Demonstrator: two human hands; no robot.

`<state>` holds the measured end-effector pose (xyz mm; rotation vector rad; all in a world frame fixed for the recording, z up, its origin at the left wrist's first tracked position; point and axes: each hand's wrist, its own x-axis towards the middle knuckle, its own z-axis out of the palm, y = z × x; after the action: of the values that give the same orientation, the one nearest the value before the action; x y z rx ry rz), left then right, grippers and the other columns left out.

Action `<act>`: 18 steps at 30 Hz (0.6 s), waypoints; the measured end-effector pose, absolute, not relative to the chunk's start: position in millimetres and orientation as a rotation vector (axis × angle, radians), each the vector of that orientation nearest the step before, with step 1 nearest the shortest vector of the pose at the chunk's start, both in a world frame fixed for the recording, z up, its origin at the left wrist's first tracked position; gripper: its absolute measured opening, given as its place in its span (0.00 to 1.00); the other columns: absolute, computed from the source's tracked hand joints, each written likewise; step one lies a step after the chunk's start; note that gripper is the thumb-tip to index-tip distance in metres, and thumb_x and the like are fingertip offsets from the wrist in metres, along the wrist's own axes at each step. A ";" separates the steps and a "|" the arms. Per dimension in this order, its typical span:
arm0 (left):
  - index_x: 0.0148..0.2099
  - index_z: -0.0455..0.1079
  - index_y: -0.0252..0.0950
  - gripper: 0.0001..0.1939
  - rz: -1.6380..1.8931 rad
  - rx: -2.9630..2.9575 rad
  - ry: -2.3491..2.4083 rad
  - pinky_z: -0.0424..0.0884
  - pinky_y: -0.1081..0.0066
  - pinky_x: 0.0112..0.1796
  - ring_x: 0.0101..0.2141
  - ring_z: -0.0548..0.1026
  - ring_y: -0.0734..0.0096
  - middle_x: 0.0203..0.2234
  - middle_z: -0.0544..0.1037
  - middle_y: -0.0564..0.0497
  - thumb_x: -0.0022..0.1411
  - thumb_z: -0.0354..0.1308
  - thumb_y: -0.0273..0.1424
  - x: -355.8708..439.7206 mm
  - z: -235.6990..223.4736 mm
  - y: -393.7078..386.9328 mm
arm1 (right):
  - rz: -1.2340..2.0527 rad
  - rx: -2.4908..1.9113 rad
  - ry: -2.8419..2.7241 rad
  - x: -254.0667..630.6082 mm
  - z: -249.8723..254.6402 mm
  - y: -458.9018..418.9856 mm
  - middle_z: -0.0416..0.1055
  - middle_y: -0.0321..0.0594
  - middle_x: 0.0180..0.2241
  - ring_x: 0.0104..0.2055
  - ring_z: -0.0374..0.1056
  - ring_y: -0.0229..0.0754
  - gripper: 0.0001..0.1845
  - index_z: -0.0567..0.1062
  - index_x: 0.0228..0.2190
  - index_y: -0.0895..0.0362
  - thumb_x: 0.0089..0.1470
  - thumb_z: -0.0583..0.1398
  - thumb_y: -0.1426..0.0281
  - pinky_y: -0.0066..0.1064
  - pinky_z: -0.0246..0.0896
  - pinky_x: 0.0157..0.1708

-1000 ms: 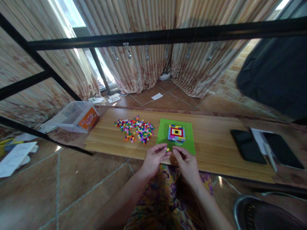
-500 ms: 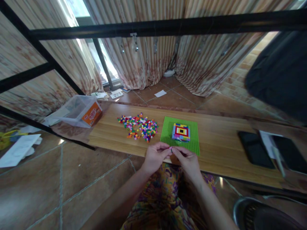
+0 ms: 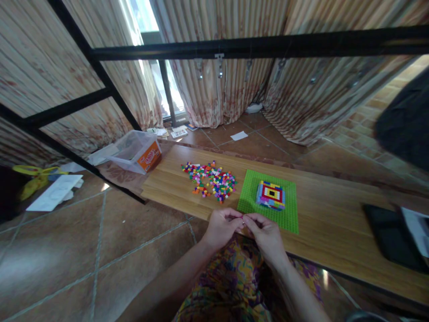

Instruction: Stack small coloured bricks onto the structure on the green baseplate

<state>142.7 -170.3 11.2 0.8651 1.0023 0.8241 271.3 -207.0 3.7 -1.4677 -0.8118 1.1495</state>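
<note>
My left hand (image 3: 221, 229) and my right hand (image 3: 264, 233) meet fingertip to fingertip over the near edge of the bench. Both are closed in a pinch on small toy bricks (image 3: 242, 218), mostly covered by the fingers; a bit of pink shows. Just beyond my right hand lies a green baseplate (image 3: 247, 192). On it stands a square block of built-up bricks (image 3: 272, 194), its top ringed in blue, yellow, red and white around a black centre. To the left, loose coloured bricks (image 3: 224, 184) are spread in a pile on the wood.
The wooden bench (image 3: 174, 192) runs across in front of me. A clear plastic box (image 3: 134, 152) with an orange label stands at its left end. A dark phone-like slab (image 3: 392, 235) lies at the right. A black metal bar (image 3: 254, 48) crosses above.
My view has swung left, so everything sits further right. The fingertips have come together, and the small bricks between them, plainer to see a second ago, are now mostly covered.
</note>
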 end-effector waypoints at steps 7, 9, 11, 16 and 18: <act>0.32 0.78 0.30 0.17 0.887 0.746 0.980 0.73 0.73 0.31 0.23 0.75 0.75 0.23 0.80 0.49 0.41 0.74 0.35 109.4 9.1 -156.0 | 1.417 -1.242 -0.643 240.2 -0.5 -186.9 0.67 0.33 0.19 0.21 0.56 0.32 0.22 0.77 0.26 0.58 0.38 0.70 0.52 0.27 0.52 0.21; 0.34 0.78 0.30 0.19 0.886 0.683 0.967 0.73 0.74 0.32 0.25 0.77 0.75 0.25 0.81 0.48 0.41 0.74 0.35 102.0 7.8 -151.8 | 1.468 -1.188 -0.586 233.9 0.6 -180.4 0.66 0.33 0.20 0.22 0.56 0.31 0.21 0.77 0.25 0.58 0.37 0.71 0.54 0.26 0.53 0.22; 0.36 0.78 0.30 0.20 0.904 0.627 0.938 0.73 0.74 0.34 0.27 0.78 0.74 0.27 0.81 0.47 0.41 0.75 0.35 96.1 6.1 -148.2 | 1.508 -1.169 -0.568 229.9 0.7 -173.2 0.67 0.33 0.21 0.22 0.57 0.32 0.20 0.77 0.25 0.57 0.36 0.72 0.55 0.27 0.55 0.24; 0.35 0.77 0.32 0.17 1.038 0.626 0.988 0.74 0.72 0.35 0.28 0.78 0.73 0.26 0.80 0.50 0.42 0.74 0.34 84.3 -3.2 -130.3 | 1.304 -1.348 -0.856 232.2 -2.4 -139.4 0.71 0.35 0.22 0.23 0.61 0.35 0.21 0.79 0.28 0.57 0.42 0.67 0.52 0.29 0.56 0.25; 0.35 0.77 0.33 0.12 1.091 0.727 1.096 0.74 0.70 0.35 0.27 0.77 0.73 0.25 0.79 0.51 0.47 0.71 0.32 80.4 -8.9 -116.2 | 1.079 -1.488 -1.148 235.7 -2.7 -117.7 0.74 0.36 0.23 0.25 0.64 0.38 0.18 0.80 0.29 0.57 0.47 0.64 0.54 0.30 0.57 0.28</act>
<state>80.4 -116.2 -8.9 0.7273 1.0960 1.0913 235.7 -117.7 -2.7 -1.4875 -1.1479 1.0794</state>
